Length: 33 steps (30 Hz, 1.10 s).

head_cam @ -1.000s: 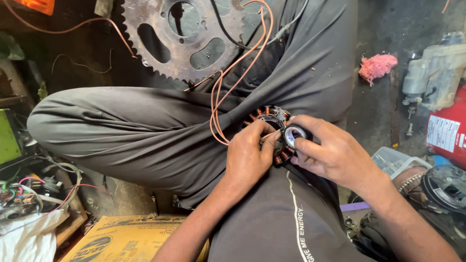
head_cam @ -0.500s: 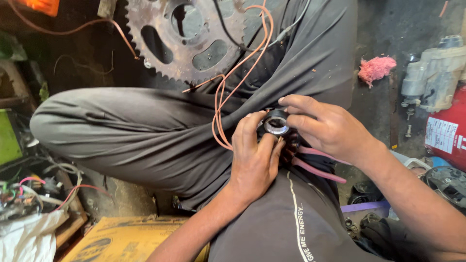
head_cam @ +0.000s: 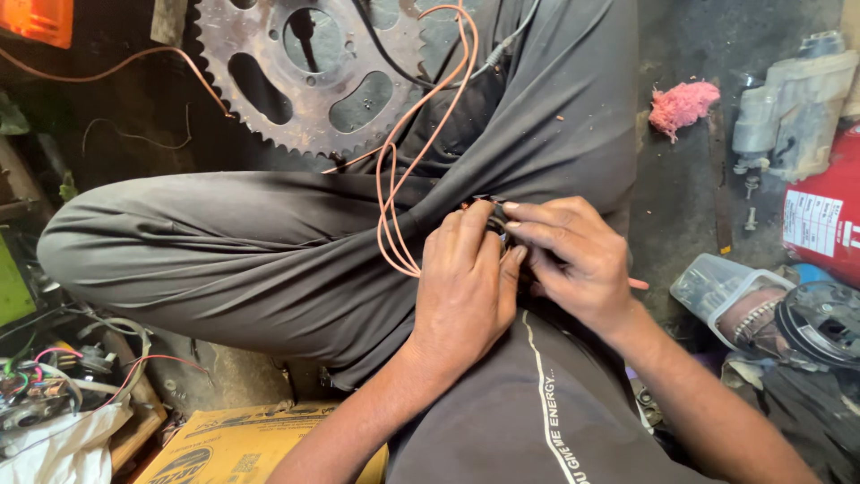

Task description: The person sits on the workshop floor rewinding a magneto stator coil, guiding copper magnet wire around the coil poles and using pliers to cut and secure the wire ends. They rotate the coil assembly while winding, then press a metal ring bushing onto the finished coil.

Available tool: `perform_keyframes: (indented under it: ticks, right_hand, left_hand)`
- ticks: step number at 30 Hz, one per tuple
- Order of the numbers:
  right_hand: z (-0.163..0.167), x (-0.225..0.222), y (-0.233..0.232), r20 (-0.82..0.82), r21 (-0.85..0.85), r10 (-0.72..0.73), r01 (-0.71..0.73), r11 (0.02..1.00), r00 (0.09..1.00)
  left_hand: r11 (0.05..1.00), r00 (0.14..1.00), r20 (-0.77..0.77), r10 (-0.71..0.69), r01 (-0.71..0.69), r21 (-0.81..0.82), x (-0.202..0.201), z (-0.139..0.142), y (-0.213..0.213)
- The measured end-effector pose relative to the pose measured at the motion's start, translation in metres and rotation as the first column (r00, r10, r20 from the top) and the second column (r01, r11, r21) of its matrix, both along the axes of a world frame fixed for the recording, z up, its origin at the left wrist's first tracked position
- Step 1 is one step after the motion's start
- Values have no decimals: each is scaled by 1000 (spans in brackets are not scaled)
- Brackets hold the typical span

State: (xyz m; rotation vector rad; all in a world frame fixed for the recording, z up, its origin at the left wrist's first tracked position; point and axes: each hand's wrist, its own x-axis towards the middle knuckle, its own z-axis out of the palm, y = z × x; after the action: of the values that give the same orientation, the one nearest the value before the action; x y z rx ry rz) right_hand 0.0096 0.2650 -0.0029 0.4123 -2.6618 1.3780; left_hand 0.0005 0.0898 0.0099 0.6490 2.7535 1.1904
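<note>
Small dark round part (head_cam: pixel 498 224), mostly hidden, resting on grey-trousered lap (head_cam: pixel 269 269) between both hands; left hand (head_cam: pixel 466 282) curled over it from below, fingers closed against it; right hand (head_cam: pixel 573 255) pinching it from the right, fingertips closed on it; copper-coloured wire loops (head_cam: pixel 394 206) just left of left hand; rusty toothed sprocket (head_cam: pixel 305 76) above; pink rag (head_cam: pixel 683 105) on floor, well apart.

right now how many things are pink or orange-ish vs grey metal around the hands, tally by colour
Pink or salmon: 2, the looped salmon wire and the pink rag
Orange: 1, the orange lamp lens
Grey metal: 2, the toothed sprocket and the grey motor housing
Total: 5
The small part under the left hand and right hand is mostly hidden, so it is not counted.
</note>
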Motion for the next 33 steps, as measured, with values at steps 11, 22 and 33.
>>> perform_keyframes:
  ticks: [11,22,33]
  right_hand:
    - [-13,23,-13,26,-40,-44,45,998,999]
    - [-50,32,3,205,-520,46,69,851,978]
    - [-16,7,-9,132,-39,116,-112,993,984]
  left_hand:
    - [985,994,57,-95,102,-142,-25,27,10]
    - [895,965,74,-251,261,-362,-30,52,17]
    - [992,859,502,-95,123,-21,-50,42,-30]
